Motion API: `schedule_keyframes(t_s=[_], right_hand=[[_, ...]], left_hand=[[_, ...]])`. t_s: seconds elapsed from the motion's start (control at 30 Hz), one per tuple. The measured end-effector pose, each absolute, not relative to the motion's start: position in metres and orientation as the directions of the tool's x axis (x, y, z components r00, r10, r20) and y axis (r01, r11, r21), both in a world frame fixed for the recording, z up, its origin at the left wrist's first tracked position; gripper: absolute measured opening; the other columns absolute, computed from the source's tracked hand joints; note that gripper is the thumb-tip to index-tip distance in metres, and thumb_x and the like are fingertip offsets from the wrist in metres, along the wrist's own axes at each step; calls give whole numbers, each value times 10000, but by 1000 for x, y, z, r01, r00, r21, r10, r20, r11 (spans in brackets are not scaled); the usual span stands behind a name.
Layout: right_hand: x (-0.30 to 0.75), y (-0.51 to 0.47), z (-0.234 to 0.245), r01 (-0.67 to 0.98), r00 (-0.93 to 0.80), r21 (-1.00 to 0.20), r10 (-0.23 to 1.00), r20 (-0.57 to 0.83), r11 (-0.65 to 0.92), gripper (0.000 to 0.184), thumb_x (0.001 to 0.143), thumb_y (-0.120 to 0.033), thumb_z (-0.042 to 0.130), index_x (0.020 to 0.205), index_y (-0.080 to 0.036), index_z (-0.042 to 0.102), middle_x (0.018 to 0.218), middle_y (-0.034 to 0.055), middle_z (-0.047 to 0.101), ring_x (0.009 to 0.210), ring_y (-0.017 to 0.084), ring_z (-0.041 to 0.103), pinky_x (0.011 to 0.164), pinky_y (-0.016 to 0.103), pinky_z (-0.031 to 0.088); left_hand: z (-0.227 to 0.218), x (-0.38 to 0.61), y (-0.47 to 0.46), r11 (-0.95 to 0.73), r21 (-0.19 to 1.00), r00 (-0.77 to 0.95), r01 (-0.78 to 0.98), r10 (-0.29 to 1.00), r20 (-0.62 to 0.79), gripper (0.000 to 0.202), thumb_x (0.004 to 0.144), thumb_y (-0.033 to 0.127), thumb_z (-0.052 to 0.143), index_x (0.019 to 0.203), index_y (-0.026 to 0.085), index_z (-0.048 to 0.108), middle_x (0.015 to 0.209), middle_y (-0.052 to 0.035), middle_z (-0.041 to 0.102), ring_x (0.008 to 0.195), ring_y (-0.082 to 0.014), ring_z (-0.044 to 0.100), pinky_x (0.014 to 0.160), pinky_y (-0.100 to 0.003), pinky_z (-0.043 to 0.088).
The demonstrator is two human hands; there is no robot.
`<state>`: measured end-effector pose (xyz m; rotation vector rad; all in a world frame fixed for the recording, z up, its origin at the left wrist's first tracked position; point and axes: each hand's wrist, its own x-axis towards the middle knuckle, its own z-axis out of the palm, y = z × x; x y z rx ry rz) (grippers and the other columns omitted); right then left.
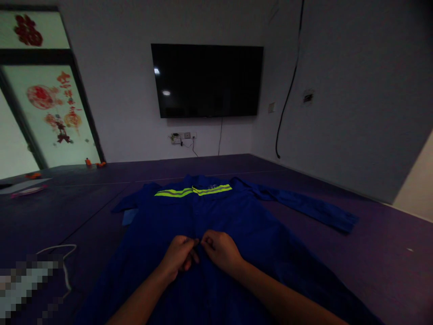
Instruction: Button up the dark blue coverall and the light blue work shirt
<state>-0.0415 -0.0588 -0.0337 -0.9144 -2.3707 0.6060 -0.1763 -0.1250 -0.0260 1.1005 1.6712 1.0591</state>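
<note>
A blue work jacket (237, 216) with a yellow-green reflective stripe (192, 191) lies spread flat on a dark purple surface (372, 253), one sleeve (304, 205) stretched out to the right. My left hand (179, 256) and my right hand (219, 248) meet at the jacket's front opening near its middle. Both hands are closed in a pinch on the fabric edges there. What exactly sits between the fingertips is too dark to make out.
A black television (207, 81) hangs on the far wall above a socket strip (181, 136). A white cord (64, 257) lies at the left by a blurred patch. Small orange items (94, 163) sit near the decorated glass door (50, 113).
</note>
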Motion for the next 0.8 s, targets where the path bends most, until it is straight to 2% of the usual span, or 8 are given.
schedule_keyframes(t_s=[0.27,0.63,0.8], right_hand=[[-41,-59,-34,449,-633,-571,696,339,687,126,759,-226,469,775,-197,591,658,-21,604,574,86,517,517,191,303],[-40,-62,-30,449,-645,-567,689,330,691,124,744,-217,464,772,-198,583,634,-25,593,554,82,510,502,186,299],[-40,-62,-30,466,-639,-560,698,324,686,152,698,-181,471,803,-205,579,608,-38,587,531,80,502,500,187,292]], left_hand=[[-25,-176,-124,263,958,-224,117,946,-232,303,691,419,450,615,128,497,502,-33,599,279,-45,368,320,-182,152],[-25,-177,-123,280,956,-241,92,937,-251,280,717,372,444,569,139,493,317,47,424,277,-54,341,329,-175,162],[-22,-176,-124,294,951,-248,95,932,-263,264,733,332,437,566,136,494,320,44,437,264,-47,327,321,-174,162]])
